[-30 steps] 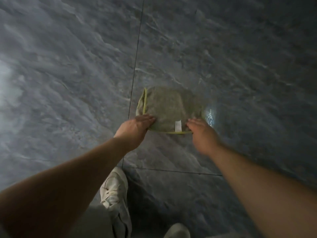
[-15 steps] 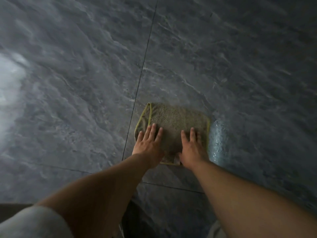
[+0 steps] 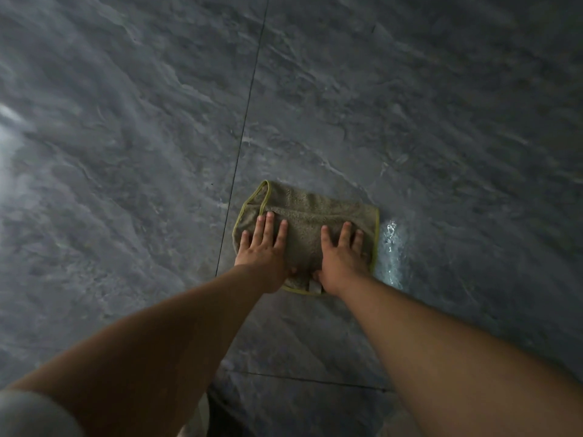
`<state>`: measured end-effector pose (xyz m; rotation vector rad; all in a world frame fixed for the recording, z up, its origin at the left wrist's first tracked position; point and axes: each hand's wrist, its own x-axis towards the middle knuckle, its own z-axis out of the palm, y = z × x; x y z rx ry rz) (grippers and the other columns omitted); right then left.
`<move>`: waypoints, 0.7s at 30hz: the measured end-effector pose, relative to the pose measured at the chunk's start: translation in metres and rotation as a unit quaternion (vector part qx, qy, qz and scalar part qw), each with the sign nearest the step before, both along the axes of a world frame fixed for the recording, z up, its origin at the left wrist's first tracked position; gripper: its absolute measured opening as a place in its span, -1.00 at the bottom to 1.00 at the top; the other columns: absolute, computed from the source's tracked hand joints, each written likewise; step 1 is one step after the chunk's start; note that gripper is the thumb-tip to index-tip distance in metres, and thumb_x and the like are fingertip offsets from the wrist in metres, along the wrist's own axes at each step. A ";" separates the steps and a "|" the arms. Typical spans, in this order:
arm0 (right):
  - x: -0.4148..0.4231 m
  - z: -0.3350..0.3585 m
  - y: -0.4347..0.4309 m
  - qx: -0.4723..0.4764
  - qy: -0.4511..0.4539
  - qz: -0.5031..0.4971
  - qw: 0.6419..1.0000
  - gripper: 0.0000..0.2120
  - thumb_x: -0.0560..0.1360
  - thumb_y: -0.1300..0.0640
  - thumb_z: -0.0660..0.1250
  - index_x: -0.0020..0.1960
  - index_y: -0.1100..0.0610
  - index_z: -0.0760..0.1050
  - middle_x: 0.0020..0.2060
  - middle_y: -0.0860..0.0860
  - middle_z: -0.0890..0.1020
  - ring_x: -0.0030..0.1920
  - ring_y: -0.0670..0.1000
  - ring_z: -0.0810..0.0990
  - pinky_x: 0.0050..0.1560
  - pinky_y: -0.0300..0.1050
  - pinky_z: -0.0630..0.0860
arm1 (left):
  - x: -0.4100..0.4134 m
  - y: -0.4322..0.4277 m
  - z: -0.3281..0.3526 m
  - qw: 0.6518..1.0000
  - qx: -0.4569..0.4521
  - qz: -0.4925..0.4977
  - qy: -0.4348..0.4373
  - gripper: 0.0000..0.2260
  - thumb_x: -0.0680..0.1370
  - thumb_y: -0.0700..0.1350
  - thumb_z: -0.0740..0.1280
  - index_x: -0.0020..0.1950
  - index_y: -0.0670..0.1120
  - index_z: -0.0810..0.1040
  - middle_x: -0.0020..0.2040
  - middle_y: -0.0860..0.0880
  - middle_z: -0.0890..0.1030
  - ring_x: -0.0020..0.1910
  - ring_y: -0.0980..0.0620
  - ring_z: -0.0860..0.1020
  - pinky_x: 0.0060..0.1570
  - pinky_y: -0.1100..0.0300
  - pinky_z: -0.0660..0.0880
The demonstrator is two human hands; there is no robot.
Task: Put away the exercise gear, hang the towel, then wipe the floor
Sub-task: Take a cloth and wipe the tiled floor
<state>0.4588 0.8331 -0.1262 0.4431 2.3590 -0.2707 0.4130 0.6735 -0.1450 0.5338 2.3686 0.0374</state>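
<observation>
The folded green cloth lies flat on the grey tile floor, beside a wet shining patch, and the left hand and the right hand press on it with straight, spread fingers, gripping nothing. It looks soft, light and limp, so probably flat palms over its middle slide it best, without bunching.

Within 1 s, the left hand and right hand have been moved from the near edge of the cloth onto its top, with the fingers laid flat.
</observation>
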 end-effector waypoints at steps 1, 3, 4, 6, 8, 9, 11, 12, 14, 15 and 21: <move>-0.009 0.000 0.002 0.002 -0.004 -0.003 1.000 -0.05 0.53 -0.03 0.38 0.60 -0.04 -0.28 0.54 0.20 -0.36 0.53 0.33 -0.31 0.48 0.28 0.02 | -0.008 0.005 0.000 1.000 -0.005 0.004 -0.007 -0.07 0.56 0.32 0.21 0.58 -0.03 -0.40 0.56 -0.14 -0.44 0.54 -0.14 -0.41 0.54 -0.21 -0.17; -0.026 0.000 0.004 0.003 -0.008 -0.010 1.000 -0.04 0.52 -0.03 0.39 0.59 -0.03 -0.28 0.54 0.22 -0.35 0.53 0.35 -0.30 0.48 0.30 0.03 | -0.025 0.014 0.001 1.000 -0.013 0.013 -0.018 -0.05 0.56 0.29 0.24 0.57 -0.02 -0.41 0.55 -0.13 -0.45 0.54 -0.14 -0.42 0.53 -0.22 -0.17; -0.034 0.000 0.005 0.004 -0.007 -0.014 1.000 -0.04 0.52 -0.04 0.40 0.59 -0.02 -0.27 0.54 0.23 -0.34 0.53 0.35 -0.29 0.47 0.31 0.03 | -0.033 0.018 0.001 1.000 -0.014 0.015 -0.019 -0.05 0.56 0.29 0.25 0.57 -0.02 -0.41 0.55 -0.13 -0.45 0.54 -0.13 -0.42 0.53 -0.23 -0.17; -0.048 -0.002 0.007 0.006 -0.005 -0.022 1.000 -0.04 0.51 -0.05 0.40 0.60 -0.02 -0.26 0.54 0.24 -0.34 0.53 0.35 -0.29 0.47 0.32 0.03 | -0.048 0.024 0.001 1.000 -0.016 0.016 -0.022 -0.05 0.56 0.28 0.26 0.57 -0.02 -0.41 0.56 -0.13 -0.45 0.54 -0.14 -0.42 0.53 -0.23 -0.16; -0.060 -0.003 0.010 0.007 -0.004 -0.031 0.999 -0.04 0.51 -0.04 0.40 0.60 -0.03 -0.25 0.53 0.23 -0.35 0.53 0.35 -0.29 0.47 0.33 0.03 | -0.060 0.030 0.001 0.999 -0.019 0.013 -0.023 -0.03 0.56 0.27 0.28 0.57 -0.01 -0.40 0.56 -0.14 -0.45 0.54 -0.14 -0.41 0.53 -0.24 -0.15; -0.067 -0.003 0.012 0.007 -0.004 -0.033 0.999 -0.05 0.52 -0.03 0.39 0.60 -0.03 -0.25 0.53 0.23 -0.35 0.53 0.35 -0.30 0.47 0.33 0.02 | -0.067 0.033 0.001 0.999 -0.023 0.011 -0.023 -0.02 0.55 0.26 0.30 0.57 -0.01 -0.41 0.55 -0.14 -0.45 0.54 -0.15 -0.40 0.53 -0.24 -0.14; -0.078 -0.004 0.016 0.009 -0.001 -0.035 0.999 -0.07 0.53 0.00 0.39 0.60 -0.04 -0.24 0.53 0.22 -0.35 0.53 0.34 -0.30 0.47 0.33 0.01 | -0.076 0.039 0.002 0.999 -0.030 0.013 -0.022 -0.01 0.55 0.24 0.32 0.57 -0.02 -0.41 0.55 -0.14 -0.46 0.54 -0.15 -0.41 0.53 -0.24 -0.14; -0.084 -0.004 0.017 0.009 0.001 -0.036 0.999 -0.07 0.52 0.01 0.40 0.60 -0.04 -0.23 0.54 0.22 -0.35 0.53 0.34 -0.30 0.47 0.33 0.02 | -0.079 0.042 0.002 0.999 -0.032 0.015 -0.020 -0.01 0.56 0.22 0.33 0.57 -0.02 -0.41 0.55 -0.15 -0.46 0.54 -0.15 -0.41 0.53 -0.24 -0.14; -0.091 -0.005 0.020 0.011 0.000 -0.037 0.999 -0.04 0.50 0.03 0.43 0.60 -0.04 -0.22 0.54 0.21 -0.34 0.53 0.34 -0.30 0.46 0.34 0.03 | -0.084 0.047 0.001 0.999 -0.040 0.016 -0.017 0.00 0.56 0.18 0.35 0.57 -0.03 -0.42 0.55 -0.15 -0.46 0.54 -0.16 -0.41 0.53 -0.25 -0.14; -0.093 -0.005 0.021 0.010 -0.002 -0.037 0.999 -0.03 0.49 0.04 0.44 0.60 -0.04 -0.22 0.54 0.22 -0.34 0.53 0.34 -0.30 0.45 0.35 0.03 | -0.084 0.049 0.001 0.999 -0.043 0.017 -0.017 0.00 0.55 0.17 0.36 0.57 -0.04 -0.42 0.54 -0.16 -0.47 0.54 -0.16 -0.41 0.53 -0.25 -0.13; -0.095 -0.002 0.021 0.001 0.004 -0.044 0.999 -0.02 0.47 0.01 0.46 0.60 -0.04 -0.19 0.55 0.21 -0.32 0.53 0.34 -0.29 0.45 0.39 0.02 | -0.085 0.049 0.003 0.999 -0.038 0.020 -0.013 0.01 0.55 0.17 0.37 0.57 -0.05 -0.41 0.55 -0.16 -0.45 0.54 -0.17 -0.40 0.52 -0.27 -0.12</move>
